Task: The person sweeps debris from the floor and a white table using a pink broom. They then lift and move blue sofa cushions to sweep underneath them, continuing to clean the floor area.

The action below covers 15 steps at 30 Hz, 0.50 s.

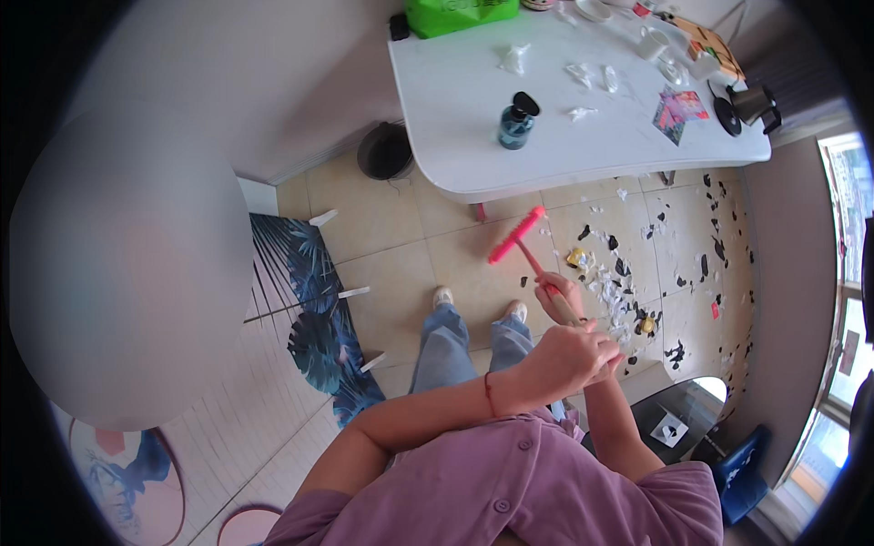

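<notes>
A broom with a pink head point(517, 235) and a pale handle reaches over the tiled floor, its head below the white table point(580, 164). My left hand point(570, 358), with a thin red cord at its wrist, is closed round the upper part of the handle, near my chest. Lower on the shaft, my right hand point(560, 297) grips it; the left hand partly hides the right wrist. Right of the broom head lie white scraps point(611, 293), black scraps point(621, 266) and crumpled yellow wrappers point(579, 259).
On the table are a teal bottle point(515, 123), crumpled tissues point(515, 59), a green bag point(461, 15) and a kettle point(753, 104). A dark bin point(386, 151) stands left of it. A leaf-patterned panel point(317, 321) is at left, a blue chair point(744, 478) lower right.
</notes>
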Tool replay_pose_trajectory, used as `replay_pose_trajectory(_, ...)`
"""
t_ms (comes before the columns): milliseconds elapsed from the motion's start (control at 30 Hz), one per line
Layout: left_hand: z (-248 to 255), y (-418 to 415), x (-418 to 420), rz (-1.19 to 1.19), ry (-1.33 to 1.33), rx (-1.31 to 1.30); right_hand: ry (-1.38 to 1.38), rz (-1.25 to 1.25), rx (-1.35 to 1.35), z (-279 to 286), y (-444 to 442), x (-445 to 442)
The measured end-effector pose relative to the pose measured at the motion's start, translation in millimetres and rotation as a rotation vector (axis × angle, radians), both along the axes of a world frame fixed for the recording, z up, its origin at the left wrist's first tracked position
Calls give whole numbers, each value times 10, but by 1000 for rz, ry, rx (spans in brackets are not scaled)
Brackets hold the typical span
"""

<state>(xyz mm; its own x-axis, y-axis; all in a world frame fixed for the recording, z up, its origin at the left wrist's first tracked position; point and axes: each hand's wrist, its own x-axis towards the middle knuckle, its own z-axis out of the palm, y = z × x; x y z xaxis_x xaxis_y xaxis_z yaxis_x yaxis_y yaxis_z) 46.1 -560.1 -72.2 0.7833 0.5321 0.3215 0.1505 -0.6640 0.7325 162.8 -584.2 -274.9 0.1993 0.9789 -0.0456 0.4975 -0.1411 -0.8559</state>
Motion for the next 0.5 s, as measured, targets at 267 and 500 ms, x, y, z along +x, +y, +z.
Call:
replay_pose_trajectory(267,-424,34,825,32,-1,-23,115,-111,372,-359,-11,559)
replay_pose_trajectory(500,-229,-172,1146,-77,-71,-73,-161,-151,-73,-296,-290,1566)
